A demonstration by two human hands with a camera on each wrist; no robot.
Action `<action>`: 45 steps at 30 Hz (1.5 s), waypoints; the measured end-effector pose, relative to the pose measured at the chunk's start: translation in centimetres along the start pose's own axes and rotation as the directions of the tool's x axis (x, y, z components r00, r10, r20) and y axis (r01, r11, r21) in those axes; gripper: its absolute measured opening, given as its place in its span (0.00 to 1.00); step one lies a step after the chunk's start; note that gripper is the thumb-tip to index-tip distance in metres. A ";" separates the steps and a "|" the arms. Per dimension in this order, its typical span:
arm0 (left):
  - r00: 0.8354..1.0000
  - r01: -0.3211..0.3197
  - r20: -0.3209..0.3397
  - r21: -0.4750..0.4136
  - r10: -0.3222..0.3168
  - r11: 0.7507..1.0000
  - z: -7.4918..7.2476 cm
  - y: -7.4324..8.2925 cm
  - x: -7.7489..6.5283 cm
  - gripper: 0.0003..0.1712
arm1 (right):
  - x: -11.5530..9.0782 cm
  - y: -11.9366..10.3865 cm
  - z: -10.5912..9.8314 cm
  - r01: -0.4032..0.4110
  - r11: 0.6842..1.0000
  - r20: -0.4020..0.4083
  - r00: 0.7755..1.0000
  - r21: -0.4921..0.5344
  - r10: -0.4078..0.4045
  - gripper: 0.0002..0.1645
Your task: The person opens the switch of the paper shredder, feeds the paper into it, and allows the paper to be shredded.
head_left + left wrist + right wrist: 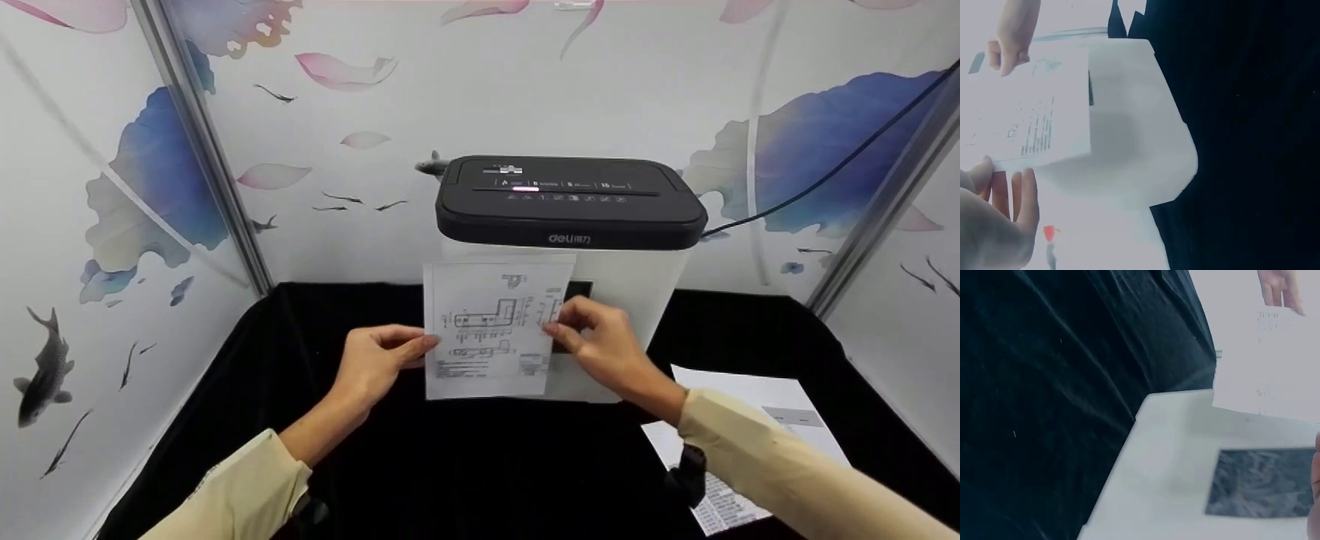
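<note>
A white sheet of paper [480, 300] printed with a technical drawing is held upright by both hands; whether it is one sheet or more I cannot tell. My left hand [379, 364] pinches its left edge between thumb and fingers, also seen in the left wrist view, where the left hand [1002, 225] is at lower left. Opposite, my right hand [604, 341] pinches the right edge. Directly behind the paper stands a paper shredder [570, 214] with a black top and white bin. In the right wrist view, its dark window [1264, 484] shows paper shreds inside.
Printed papers [750, 405] lie at the right, partly under my right forearm. A black cloth [450, 465] covers the table. From the shredder's right side a black cable [795, 195] runs up to the right. Patterned wall panels [360, 105] enclose the table.
</note>
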State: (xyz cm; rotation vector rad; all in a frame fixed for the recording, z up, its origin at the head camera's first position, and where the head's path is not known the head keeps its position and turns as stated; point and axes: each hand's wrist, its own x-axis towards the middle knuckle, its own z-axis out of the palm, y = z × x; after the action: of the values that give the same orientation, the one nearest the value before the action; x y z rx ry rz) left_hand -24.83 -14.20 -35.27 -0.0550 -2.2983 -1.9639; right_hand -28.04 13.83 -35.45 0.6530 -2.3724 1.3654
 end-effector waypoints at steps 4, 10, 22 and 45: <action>0.998 -0.048 0.035 0.004 0.048 0.999 0.8 1.1 0.4 0.08 | 0.6 -1.0 -1.8 0.017 0.998 -0.028 0.999 -0.062 -0.019 0.06; 0.993 -0.103 0.063 0.036 0.101 0.994 1.5 3.5 1.1 0.07 | 1.5 -2.7 -3.9 -0.028 0.994 -0.018 0.999 -0.106 0.026 0.05; 0.988 -0.137 0.097 0.186 0.120 0.973 1.9 8.7 2.7 0.12 | 3.8 -4.1 -7.1 -0.056 0.997 -0.011 0.998 0.057 0.057 0.10; 0.958 -0.286 0.000 0.019 0.286 0.958 3.6 18.4 7.2 0.13 | 10.5 -9.6 -12.6 0.043 0.992 -0.228 0.973 0.117 -0.016 0.05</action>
State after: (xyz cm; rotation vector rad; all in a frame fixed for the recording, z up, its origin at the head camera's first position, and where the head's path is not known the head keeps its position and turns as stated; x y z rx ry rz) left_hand -30.33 -8.10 -16.98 -0.3618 -2.1627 -1.7950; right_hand -31.11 18.24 -17.18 0.5298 -2.1067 1.4939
